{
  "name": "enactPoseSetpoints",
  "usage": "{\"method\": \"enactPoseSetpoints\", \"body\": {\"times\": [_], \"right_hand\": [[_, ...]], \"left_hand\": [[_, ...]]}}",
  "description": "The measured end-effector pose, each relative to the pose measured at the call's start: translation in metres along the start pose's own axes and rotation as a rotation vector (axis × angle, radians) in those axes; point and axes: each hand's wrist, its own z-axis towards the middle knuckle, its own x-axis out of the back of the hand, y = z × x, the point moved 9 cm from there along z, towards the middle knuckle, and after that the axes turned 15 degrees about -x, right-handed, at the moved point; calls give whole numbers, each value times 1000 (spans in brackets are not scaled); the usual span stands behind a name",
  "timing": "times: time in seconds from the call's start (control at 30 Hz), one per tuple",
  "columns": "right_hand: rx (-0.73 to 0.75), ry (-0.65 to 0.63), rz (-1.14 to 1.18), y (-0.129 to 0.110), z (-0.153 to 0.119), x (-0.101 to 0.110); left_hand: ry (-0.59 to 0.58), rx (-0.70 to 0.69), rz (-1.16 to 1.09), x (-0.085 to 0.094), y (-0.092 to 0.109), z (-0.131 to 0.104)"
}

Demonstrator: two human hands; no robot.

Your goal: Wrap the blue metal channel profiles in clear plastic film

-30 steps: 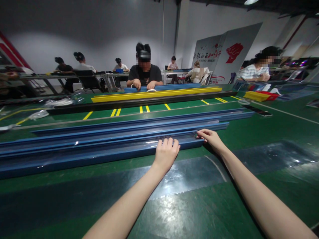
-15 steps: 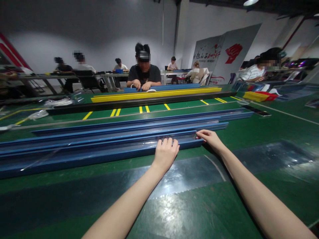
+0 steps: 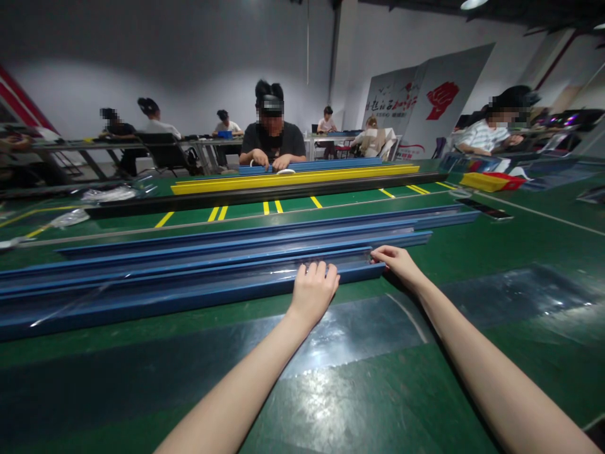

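A crumpled clear plastic bag (image 3: 70,218) lies far to the left of the fingers, beyond them. The long blue channel-shaped rail (image 3: 189,295) runs from the left edge, under the left fingers, to the right fingertips; glossy clear film (image 3: 278,272) shows inside it. The left hand (image 3: 316,287) curls its fingers, close together, over the rail's near wall; its thumb is hidden. Nearer than these fingers, a flat clear plastic sheet (image 3: 359,334) lies on the smooth green tabletop (image 3: 378,403). The right hand (image 3: 399,261) brings thumb and forefinger together at the rail's right end; I cannot tell what they pinch. A flat black rectangular phone (image 3: 484,209) lies beyond them, rightward.
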Motion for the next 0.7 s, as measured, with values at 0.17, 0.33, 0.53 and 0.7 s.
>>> {"method": "enactPoseSetpoints", "body": {"times": [0.17, 0.33, 0.53, 0.7], "right_hand": [[9, -25, -14, 0, 0, -2], [11, -33, -8, -1, 0, -2], [10, -27, -34, -2, -1, -3], [6, -14, -49, -1, -1, -2]], "left_hand": [[-8, 2, -13, -1, 0, 0], [4, -1, -8, 1, 0, 0], [6, 1, -13, -1, 0, 0], [26, 0, -7, 0, 0, 0]]}}
